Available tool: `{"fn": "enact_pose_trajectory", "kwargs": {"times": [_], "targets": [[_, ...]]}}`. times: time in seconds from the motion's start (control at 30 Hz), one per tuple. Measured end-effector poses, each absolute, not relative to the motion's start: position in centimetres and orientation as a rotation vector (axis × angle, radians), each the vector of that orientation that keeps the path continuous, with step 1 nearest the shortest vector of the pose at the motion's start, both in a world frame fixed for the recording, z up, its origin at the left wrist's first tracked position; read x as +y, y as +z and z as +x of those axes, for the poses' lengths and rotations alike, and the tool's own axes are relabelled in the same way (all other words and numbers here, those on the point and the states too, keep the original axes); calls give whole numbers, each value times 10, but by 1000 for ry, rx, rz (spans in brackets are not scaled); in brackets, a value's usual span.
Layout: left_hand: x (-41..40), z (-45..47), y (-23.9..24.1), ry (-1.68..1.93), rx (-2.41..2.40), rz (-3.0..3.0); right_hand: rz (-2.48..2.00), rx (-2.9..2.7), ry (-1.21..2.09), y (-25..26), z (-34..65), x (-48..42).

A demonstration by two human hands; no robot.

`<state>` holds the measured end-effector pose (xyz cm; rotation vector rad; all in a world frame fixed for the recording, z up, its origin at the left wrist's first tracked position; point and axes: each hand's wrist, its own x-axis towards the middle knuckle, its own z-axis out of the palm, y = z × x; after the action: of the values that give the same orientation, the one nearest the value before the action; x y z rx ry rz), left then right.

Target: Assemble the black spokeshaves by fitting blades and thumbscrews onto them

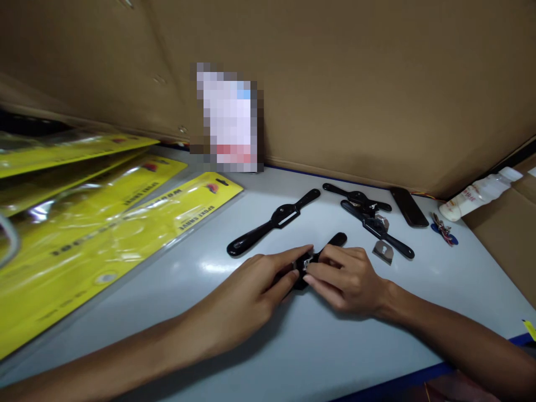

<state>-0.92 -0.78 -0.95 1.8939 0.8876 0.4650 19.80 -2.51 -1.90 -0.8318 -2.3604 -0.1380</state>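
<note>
My left hand (pixel 255 282) and my right hand (pixel 345 276) meet over a black spokeshave (pixel 335 241) lying on the grey table (pixel 293 346). Both hands have fingers closed around its middle, where a small metal part shows between the fingertips; one black handle sticks out past my right hand. Another black spokeshave (pixel 274 221) lies just beyond the hands. Two more spokeshaves (pixel 368 215) lie crossed at the back right, with a small metal blade (pixel 383 251) beside them.
Yellow blister-pack cards (pixel 84 223) are fanned across the left side. A cardboard wall (pixel 355 84) stands behind the table. A dark phone (pixel 409 206), a white bottle (pixel 477 195) and some small coloured bits (pixel 444 230) lie at the right.
</note>
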Motion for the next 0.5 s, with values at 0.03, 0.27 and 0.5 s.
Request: {"fn": "enact_pose_trajectory", "kwargs": {"times": [0.03,0.27,0.5], "targets": [[-8,-9,-10,463,895,1894,-807,-2365,-131,-19,198,-25],[-7,-9,-9,452,879,1907,-981,-2306,-157,-19,197,-24],[-8,-10,-11,451,887,1903,-950,-2339,-133,-20,198,-24]]}}
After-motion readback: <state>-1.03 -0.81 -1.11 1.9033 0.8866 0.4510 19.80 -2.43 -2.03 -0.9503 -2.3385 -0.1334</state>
